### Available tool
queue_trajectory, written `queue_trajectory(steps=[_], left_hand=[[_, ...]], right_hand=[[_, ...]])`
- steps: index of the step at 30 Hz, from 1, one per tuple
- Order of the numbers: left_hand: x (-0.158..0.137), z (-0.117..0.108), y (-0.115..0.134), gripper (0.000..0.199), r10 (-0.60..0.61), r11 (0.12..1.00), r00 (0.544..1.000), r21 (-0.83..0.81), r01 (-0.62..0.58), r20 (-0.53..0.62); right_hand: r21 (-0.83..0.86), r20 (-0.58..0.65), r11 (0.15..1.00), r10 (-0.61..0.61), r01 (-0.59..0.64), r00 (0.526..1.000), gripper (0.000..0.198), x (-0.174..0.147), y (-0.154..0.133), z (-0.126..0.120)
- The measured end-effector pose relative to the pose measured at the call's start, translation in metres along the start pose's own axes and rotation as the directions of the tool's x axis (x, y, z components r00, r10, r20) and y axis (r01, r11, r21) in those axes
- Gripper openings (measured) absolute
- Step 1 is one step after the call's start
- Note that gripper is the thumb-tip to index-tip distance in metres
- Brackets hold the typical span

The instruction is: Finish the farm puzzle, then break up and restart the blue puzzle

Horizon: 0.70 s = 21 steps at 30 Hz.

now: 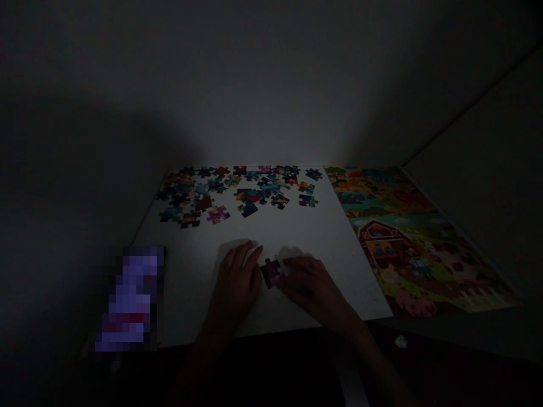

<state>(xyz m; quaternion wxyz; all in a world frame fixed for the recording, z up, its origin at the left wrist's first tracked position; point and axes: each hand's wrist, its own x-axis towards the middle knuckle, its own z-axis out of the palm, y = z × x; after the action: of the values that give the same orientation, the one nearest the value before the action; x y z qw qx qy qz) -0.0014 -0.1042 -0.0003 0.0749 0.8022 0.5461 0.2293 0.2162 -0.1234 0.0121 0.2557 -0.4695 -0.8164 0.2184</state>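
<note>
Item 1, near edge: dark strip below the white board [297, 237]; forearms enter here, cut off by frame bottom. Small pale scrap [400, 341] lies near right, off the board; what it is can't be told.

Item 2, near left: pixelated purple patch [131, 299], contents unreadable.

Item 3, near centre: left hand [235, 280] flat on board, palm down, fingers loosely spread, holding nothing. Right hand [311, 280] likewise low on board, fingertips at the purple puzzle piece [271, 272]. Piece sits btwn the two hands, touching or just beside both; right fingertips appear to press or pinch its right side, but whether it's a true grasp can't be told, too dim. Piece roughly squarish, no clear long axis. Both hands abt equally near.

Item 4, right, near to far: farm picture sheet [407, 237], red barn, animals; lies beside the board, edge to edge.

Item 5, far: loose puzzle pieces [237, 192] scattered along far edge, well apart from hands.

Item 6: wall behind, unlit. Whole scene v. dark; fine detail lost.
</note>
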Motion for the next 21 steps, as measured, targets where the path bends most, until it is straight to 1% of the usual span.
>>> queue_trajectory(steps=[4,6,8,10,11,13,16,19,21], left_hand=[[0.001,-0.004,0.001,0.043,0.101,0.995,0.992,-0.022,-0.100,0.075],[0.001,-0.006,0.002,0.042,0.150,0.988,0.985,-0.041,-0.147,0.086],[0.000,-0.007,0.003,0.031,0.173,0.983,0.983,-0.065,-0.169,0.061],[0.000,-0.009,0.005,0.020,0.180,0.980,0.984,-0.091,-0.179,0.000],[-0.001,-0.010,0.005,0.017,0.181,0.977,0.983,-0.107,-0.185,-0.038],[-0.002,-0.014,0.005,0.017,0.162,0.972,0.979,-0.150,-0.180,-0.123],[-0.004,-0.019,0.002,0.018,0.077,0.961,0.973,-0.244,-0.130,-0.215],[-0.004,-0.022,0.001,0.018,0.013,0.939,0.973,-0.331,-0.091,-0.230],[-0.004,-0.022,0.001,0.017,-0.011,0.930,0.977,-0.362,-0.069,-0.214]], right_hand=[[-0.007,-0.062,0.999,0.039,-0.040,0.997,0.010,0.003,0.004,0.005],[-0.030,-0.123,0.997,0.069,-0.073,0.990,0.016,0.004,0.006,0.009],[-0.055,-0.187,0.993,0.095,-0.107,0.978,0.026,0.005,0.008,0.011],[-0.072,-0.224,0.989,0.110,-0.129,0.968,0.036,0.005,0.009,0.013],[-0.073,-0.233,0.988,0.115,-0.135,0.966,0.038,0.005,0.010,0.013],[-0.058,-0.236,0.988,0.124,-0.142,0.964,0.037,0.005,0.011,0.013],[-0.029,-0.241,0.988,0.139,-0.150,0.961,0.033,0.003,0.015,0.013],[-0.045,-0.222,0.990,0.123,-0.137,0.967,0.034,0.000,0.013,0.012],[-0.079,-0.184,0.990,0.097,-0.114,0.978,0.040,-0.001,0.008,0.010]])
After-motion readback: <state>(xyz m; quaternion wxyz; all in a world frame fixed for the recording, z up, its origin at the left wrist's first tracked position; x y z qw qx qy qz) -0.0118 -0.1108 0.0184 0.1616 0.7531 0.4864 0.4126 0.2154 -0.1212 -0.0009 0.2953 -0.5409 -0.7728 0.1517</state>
